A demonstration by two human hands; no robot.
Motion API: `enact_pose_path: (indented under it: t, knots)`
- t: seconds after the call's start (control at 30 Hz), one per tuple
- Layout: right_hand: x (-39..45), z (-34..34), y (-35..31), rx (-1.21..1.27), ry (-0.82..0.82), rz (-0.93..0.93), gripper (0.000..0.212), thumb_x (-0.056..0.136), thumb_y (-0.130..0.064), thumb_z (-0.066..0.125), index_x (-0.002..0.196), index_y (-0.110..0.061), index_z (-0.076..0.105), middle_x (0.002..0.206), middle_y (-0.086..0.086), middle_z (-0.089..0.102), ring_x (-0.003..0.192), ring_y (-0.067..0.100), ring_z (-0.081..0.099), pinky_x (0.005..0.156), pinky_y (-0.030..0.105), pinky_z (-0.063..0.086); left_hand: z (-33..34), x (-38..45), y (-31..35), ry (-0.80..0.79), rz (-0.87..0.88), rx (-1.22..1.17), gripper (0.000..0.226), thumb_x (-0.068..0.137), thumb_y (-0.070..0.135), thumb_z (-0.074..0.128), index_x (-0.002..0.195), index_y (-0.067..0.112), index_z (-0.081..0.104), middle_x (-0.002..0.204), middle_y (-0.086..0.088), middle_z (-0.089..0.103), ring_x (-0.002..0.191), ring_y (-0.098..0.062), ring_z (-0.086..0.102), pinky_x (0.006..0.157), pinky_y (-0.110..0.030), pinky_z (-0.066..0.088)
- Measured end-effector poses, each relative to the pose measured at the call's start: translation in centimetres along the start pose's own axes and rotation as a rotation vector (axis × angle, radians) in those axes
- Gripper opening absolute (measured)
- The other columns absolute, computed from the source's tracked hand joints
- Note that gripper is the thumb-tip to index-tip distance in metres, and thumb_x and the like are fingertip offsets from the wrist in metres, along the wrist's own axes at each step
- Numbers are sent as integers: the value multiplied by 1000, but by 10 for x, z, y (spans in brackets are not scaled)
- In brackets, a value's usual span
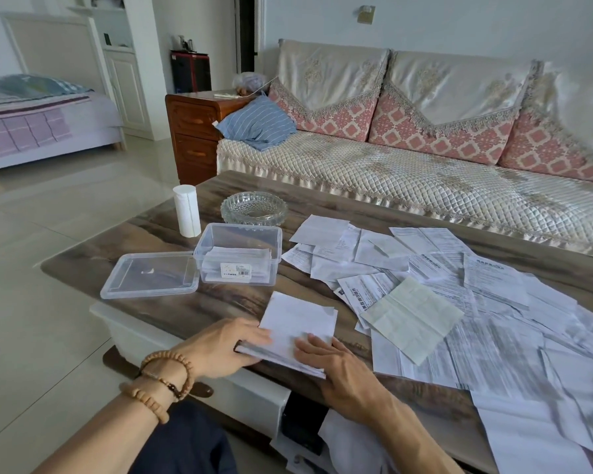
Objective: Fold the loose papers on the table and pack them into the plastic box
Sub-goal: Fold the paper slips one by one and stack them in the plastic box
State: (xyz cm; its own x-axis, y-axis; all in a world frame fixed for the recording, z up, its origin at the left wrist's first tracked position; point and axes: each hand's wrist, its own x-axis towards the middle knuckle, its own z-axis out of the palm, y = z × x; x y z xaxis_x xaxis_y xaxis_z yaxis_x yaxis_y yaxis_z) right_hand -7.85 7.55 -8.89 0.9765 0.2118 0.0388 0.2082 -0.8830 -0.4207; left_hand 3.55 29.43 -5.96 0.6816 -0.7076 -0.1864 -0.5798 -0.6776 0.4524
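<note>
A folded white paper [298,319] lies at the near edge of the wooden table [192,302]. My left hand [226,347] holds its left fold, fingers on top and thumb under the edge. My right hand [332,364] lies flat on its near right part, fingers straight. A clear plastic box [238,253] stands open behind the paper with some folded papers inside. Its lid [149,275] lies flat to the left of it. Several loose printed papers [459,302] cover the right half of the table, overlapping.
A glass ashtray [254,208] and an upright white paper roll [186,210] stand behind the box. A sofa [425,159] runs along the far side of the table. More papers [339,446] hang below the table's near edge by my lap.
</note>
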Motion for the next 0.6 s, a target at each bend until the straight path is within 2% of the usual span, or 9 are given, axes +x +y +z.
enact_pose_path:
  t: [0.07, 0.13, 0.17, 0.2, 0.23, 0.27, 0.37, 0.43, 0.6]
  knots:
    - [-2, -7, -2, 64, -31, 40, 45, 103, -25, 42, 147, -26, 40, 151, -23, 30, 136, -12, 6, 122, 30, -1, 1, 2, -1, 61, -32, -19, 20, 94, 45, 55, 95, 30, 69, 101, 13, 63, 91, -1, 58, 82, -21, 47]
    - [-4, -14, -7, 211, -48, 165, 38, 101, -35, 46, 135, -22, 55, 134, -33, 42, 131, -12, 25, 118, 27, 16, 0, 5, 4, 138, -65, -40, 39, 96, 45, 51, 67, 20, 46, 66, 6, 44, 53, -4, 40, 50, -19, 30]
    - [-3, -18, -10, 329, -11, 256, 27, 99, -39, 49, 111, -24, 67, 109, -38, 54, 113, -12, 47, 105, 27, 35, 0, 7, 8, 169, -73, -42, 42, 97, 42, 51, 63, 19, 40, 59, 6, 37, 46, -5, 33, 46, -21, 27]
    - [0, -20, -11, 408, 73, 339, 28, 97, -42, 50, 78, -25, 63, 75, -31, 56, 78, -9, 53, 82, 28, 42, 0, 11, 11, 190, -82, -38, 44, 98, 40, 51, 62, 19, 38, 56, 6, 36, 43, -6, 32, 44, -22, 27]
    - [5, -20, -11, 440, 168, 415, 42, 97, -43, 50, 61, -22, 45, 56, -19, 45, 56, 0, 42, 65, 29, 38, 0, 16, 14, 216, -95, -32, 44, 98, 38, 51, 61, 17, 39, 55, 5, 37, 43, -6, 33, 43, -21, 26]
    - [11, -19, -11, 408, 241, 488, 47, 98, -42, 49, 59, -19, 36, 53, -11, 39, 52, 7, 37, 60, 31, 33, 1, 23, 16, 244, -118, -28, 45, 98, 38, 51, 61, 15, 39, 56, 4, 38, 46, -8, 36, 44, -21, 25]
    - [34, -20, -11, 211, 308, 656, 31, 100, -33, 41, 82, -11, 53, 81, 7, 59, 84, 28, 58, 73, 34, 40, 3, 43, 17, 275, -202, -36, 45, 97, 37, 53, 62, 13, 40, 58, 0, 45, 55, -16, 46, 53, -30, 33]
    - [45, -17, -9, 102, 290, 729, 33, 100, -32, 38, 104, -7, 59, 106, 14, 66, 105, 35, 58, 86, 36, 41, 4, 53, 21, 275, -236, -8, 45, 97, 39, 54, 61, 14, 42, 59, 0, 48, 60, -18, 51, 56, -29, 37]
    - [59, -14, -2, -12, 318, 796, 31, 98, -28, 43, 108, -4, 59, 114, 18, 64, 109, 37, 58, 85, 34, 44, 5, 71, 21, 321, -347, -38, 45, 88, 44, 66, 56, 19, 48, 59, -4, 56, 58, -17, 56, 55, -25, 39]
